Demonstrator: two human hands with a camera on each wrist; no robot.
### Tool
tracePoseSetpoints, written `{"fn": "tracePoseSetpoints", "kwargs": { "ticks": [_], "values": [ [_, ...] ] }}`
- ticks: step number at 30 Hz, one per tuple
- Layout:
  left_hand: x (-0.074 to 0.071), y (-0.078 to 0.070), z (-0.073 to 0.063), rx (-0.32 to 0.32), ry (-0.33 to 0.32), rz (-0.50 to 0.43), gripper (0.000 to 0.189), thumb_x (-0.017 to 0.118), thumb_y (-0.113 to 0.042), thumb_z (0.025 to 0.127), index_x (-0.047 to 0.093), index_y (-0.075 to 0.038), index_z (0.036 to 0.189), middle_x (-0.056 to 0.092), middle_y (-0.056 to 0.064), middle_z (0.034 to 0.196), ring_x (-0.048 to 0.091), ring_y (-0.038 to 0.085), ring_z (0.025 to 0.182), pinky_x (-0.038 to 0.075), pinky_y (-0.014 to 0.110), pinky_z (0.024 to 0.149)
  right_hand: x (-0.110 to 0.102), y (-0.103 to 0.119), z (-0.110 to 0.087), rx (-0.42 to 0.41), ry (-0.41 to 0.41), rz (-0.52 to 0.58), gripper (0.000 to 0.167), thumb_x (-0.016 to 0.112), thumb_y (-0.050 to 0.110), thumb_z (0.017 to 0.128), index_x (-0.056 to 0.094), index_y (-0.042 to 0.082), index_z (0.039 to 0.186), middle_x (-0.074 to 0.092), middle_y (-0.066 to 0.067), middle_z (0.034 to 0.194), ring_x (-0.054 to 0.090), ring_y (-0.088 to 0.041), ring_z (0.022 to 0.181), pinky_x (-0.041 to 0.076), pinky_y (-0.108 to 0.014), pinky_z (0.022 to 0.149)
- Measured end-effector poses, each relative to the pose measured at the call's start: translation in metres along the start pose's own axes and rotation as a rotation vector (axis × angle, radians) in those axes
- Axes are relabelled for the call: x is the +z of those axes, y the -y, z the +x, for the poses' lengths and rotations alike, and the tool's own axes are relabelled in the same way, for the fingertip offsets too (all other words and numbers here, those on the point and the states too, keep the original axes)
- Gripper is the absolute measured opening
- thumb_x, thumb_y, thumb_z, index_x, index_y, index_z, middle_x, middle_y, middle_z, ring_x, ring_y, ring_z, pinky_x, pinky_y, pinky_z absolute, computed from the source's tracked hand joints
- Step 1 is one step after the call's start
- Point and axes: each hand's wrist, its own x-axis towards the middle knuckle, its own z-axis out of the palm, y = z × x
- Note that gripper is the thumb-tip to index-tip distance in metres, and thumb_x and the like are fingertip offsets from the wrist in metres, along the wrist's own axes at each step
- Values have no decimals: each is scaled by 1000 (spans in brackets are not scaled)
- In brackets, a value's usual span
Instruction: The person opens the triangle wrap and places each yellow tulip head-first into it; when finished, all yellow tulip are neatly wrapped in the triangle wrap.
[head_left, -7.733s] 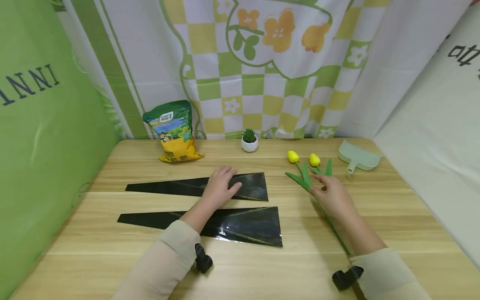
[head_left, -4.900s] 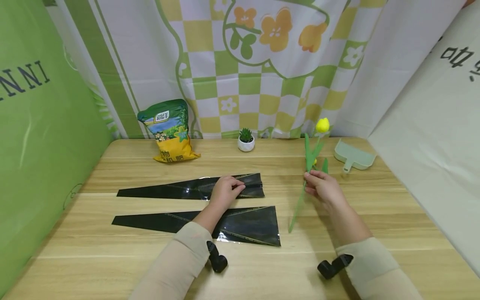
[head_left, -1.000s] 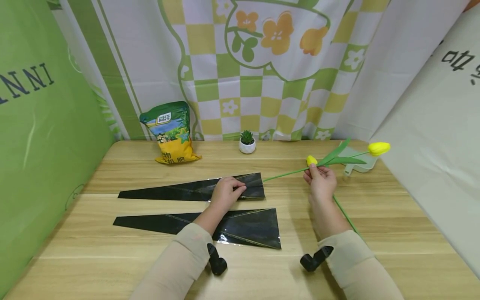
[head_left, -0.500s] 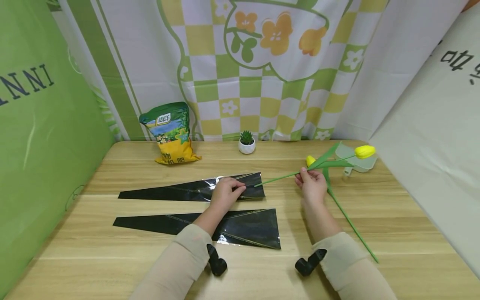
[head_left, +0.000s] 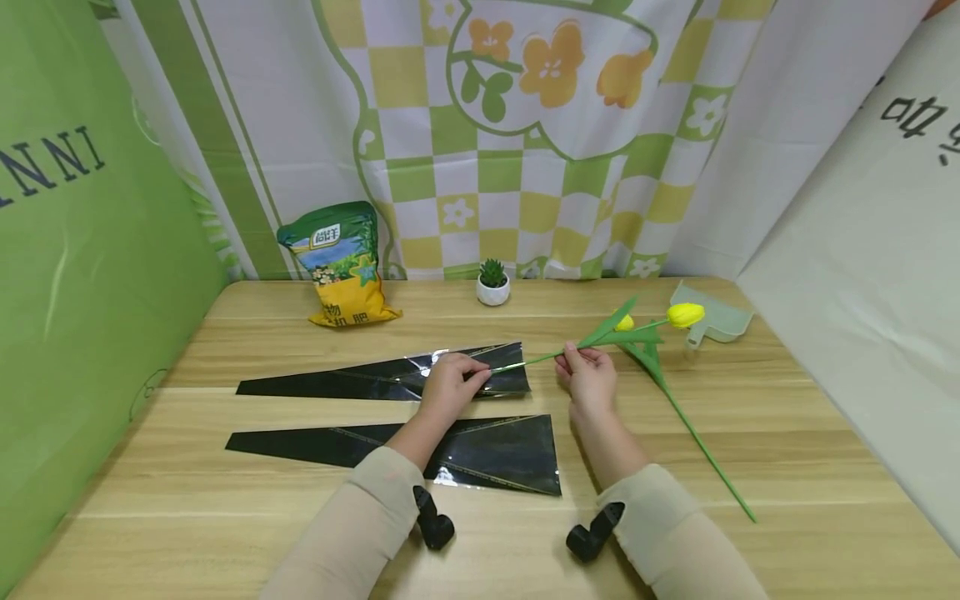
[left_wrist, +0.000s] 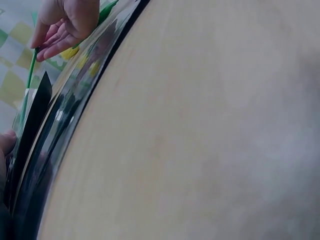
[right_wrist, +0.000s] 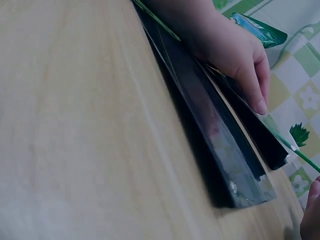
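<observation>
On the wooden tabletop (head_left: 810,467): yellow tulip (head_left: 630,337) at the mouth of the far black sleeve (head_left: 360,379)

The left hand (head_left: 452,382) is at the sleeve's wide end, thumb and fingertips drawn together, apparently pinching the film; the right hand (head_left: 591,382) pinches the tulip's stem just below its leaves, bloom pointing right, away from the sleeve; the stem's lower end is at the mouth, near the left fingertips; full entry between the film layers cannot be confirmed.

Risks, in my judgement: a slackened left pinch could let the mouth collapse, so the stem would ride over the film; a stem fed at a slant could snag or crease it; the leaves could catch on the rim; the second tulip (head_left: 697,432), whose leaves overlap the held one's in the head view, could be dragged along; the near black sleeve (head_left: 510,454) lies flat under the left forearm, which could nudge it.
</observation>
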Motion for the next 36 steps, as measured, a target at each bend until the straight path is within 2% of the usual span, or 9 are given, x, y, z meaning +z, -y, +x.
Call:
{"fn": "tracePoseSetpoints", "kwargs": {
  "ticks": [4, 9, 17, 22, 25, 31, 36],
  "values": [
    [0, 0, 0, 10, -11, -7, 15, 72, -19, 89, 79, -9, 97, 74, 9, 100, 66, 28, 101, 52, 42, 95, 4, -4, -4, 26, 22, -9, 15, 58, 8, 98, 46, 6, 107, 59, -9, 103, 65, -5, 77, 58, -19, 76],
    [-1, -1, -1, 16, -14, -6, 15, 72, -19, 89, 79, -9, 98, 74, 9, 101, 66, 28, 102, 52, 43, 95, 9, -8, -7, 49, 37, -24, 14, 59, 7, 97, 46, 6, 103, 60, -6, 98, 65, -4, 74, 58, -18, 74],
    [-3, -3, -2, 8, -12, -15, 16, 72, -21, 89, 79, -8, 98, 74, 10, 101, 66, 29, 103, 51, 43, 96, 20, -9, -12, 91, 76, -61, 23, 60, 5, 95, 48, -3, 113, 63, -12, 102, 67, -6, 77, 58, -19, 76],
    [-3, -3, -2, 9, -16, -7, 16, 72, -21, 89, 79, -9, 97, 74, 9, 101, 66, 29, 101, 52, 43, 95, 25, -9, -16, 127, 92, -96, 26, 62, 5, 94, 49, -4, 115, 64, -9, 99, 67, -6, 76, 58, -19, 75],
    [-3, -4, -2, 10, -17, -9, 16, 72, -20, 89, 79, -9, 98, 74, 9, 101, 66, 29, 101, 52, 43, 95, 27, -9, -17, 138, 89, -112, 24, 63, 5, 94, 50, -3, 113, 65, -5, 93, 67, -5, 73, 58, -17, 71],
    [-4, -5, -2, 3, -18, -20, 16, 72, -20, 88, 79, -8, 98, 74, 10, 100, 66, 29, 99, 52, 43, 92, 31, -10, -19, 165, 91, -181, 20, 66, 11, 93, 54, 0, 106, 66, 4, 72, 65, -2, 64, 53, -14, 57],
    [-1, -3, -2, -8, -13, -15, 15, 73, -20, 88, 79, -8, 96, 74, 9, 98, 66, 28, 99, 51, 42, 93, 31, -9, -19, 207, 117, -139, 14, 63, 7, 94, 52, 1, 100, 64, 5, 65, 64, -1, 58, 53, -12, 55]
  ]
}}
